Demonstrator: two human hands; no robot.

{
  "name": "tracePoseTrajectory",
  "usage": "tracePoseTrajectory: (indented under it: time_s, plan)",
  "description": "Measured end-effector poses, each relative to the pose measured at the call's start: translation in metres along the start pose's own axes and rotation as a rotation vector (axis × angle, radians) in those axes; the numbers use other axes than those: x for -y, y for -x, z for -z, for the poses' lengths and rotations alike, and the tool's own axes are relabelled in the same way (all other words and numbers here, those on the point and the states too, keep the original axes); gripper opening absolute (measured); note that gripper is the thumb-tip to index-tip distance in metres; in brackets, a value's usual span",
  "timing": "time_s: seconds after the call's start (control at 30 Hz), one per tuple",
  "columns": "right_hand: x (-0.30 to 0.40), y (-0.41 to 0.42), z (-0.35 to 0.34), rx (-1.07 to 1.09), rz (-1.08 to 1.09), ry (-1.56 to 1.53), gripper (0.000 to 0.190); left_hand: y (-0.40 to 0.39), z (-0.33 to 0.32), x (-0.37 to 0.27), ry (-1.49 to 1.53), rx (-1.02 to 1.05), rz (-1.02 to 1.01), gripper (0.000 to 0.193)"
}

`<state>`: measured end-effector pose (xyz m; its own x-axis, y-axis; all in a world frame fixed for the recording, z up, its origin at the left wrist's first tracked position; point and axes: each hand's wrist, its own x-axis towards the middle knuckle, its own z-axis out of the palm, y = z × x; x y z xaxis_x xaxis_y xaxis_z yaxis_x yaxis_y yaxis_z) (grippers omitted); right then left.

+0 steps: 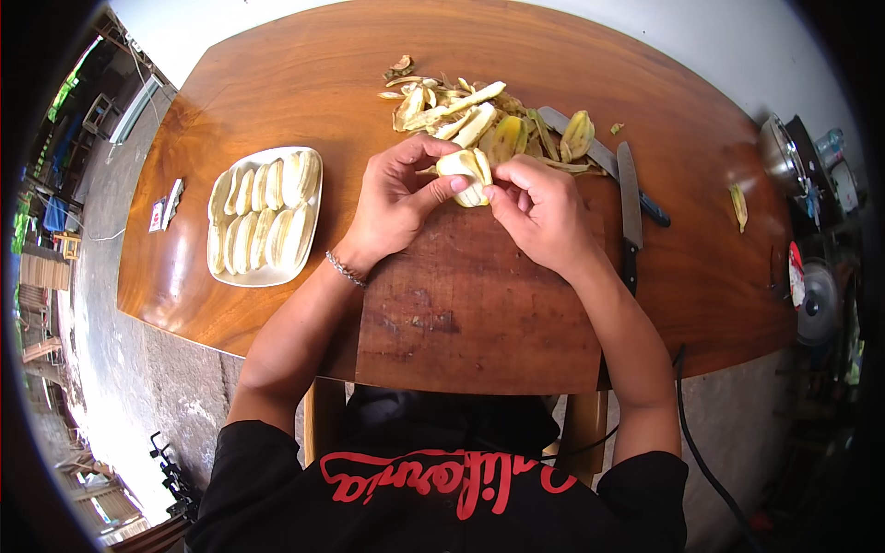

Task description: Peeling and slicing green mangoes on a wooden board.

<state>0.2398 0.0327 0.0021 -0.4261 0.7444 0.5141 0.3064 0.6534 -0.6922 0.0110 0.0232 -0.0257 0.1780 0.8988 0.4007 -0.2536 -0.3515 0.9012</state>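
Note:
Above the far end of a dark wooden cutting board [477, 304], both my hands are on one partly peeled banana [464, 171]. My left hand [397, 200] grips it between thumb and fingers. The fingertips of my right hand [543, 207] pinch a yellowish strip of peel at its right side. Just beyond my hands lies a heap of banana peels [477, 121]. To the left, a white square plate [259, 280] carries two rows of peeled bananas [261, 183]. My fingers partly hide the held banana.
Right of the board lies a black-handled knife [630, 200]. Beside it a blue-handled knife [653, 209] has its blade partly under peels. A loose peel piece [739, 207] lies farther right. Small packets [166, 206] sit left of the plate. A metal pot [783, 148] stands beyond the table's right edge.

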Motion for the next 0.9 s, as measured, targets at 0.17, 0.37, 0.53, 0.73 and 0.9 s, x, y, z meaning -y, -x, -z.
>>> tracePoseTrajectory:
  time_s: [0.17,0.37,0.53,0.73,0.9]
  plan:
    - [-0.002,0.002,-0.002,-0.054,0.04,0.14,0.014,0.001,-0.002,0.0,-0.076,0.046,-0.01,0.029]
    - [-0.006,-0.001,-0.003,-0.096,-0.008,-0.031,0.015,0.001,0.003,0.0,0.032,0.063,0.009,0.031]
    - [-0.017,0.001,-0.005,-0.11,-0.05,-0.171,0.014,-0.001,0.006,0.001,0.146,0.092,0.042,0.033]
    - [-0.016,0.001,-0.005,-0.128,-0.085,-0.329,0.007,-0.001,0.004,-0.002,0.183,0.086,0.084,0.033]
    - [-0.019,0.001,-0.007,-0.183,-0.072,-0.326,0.007,0.001,-0.013,-0.01,-0.07,0.134,0.11,0.033]
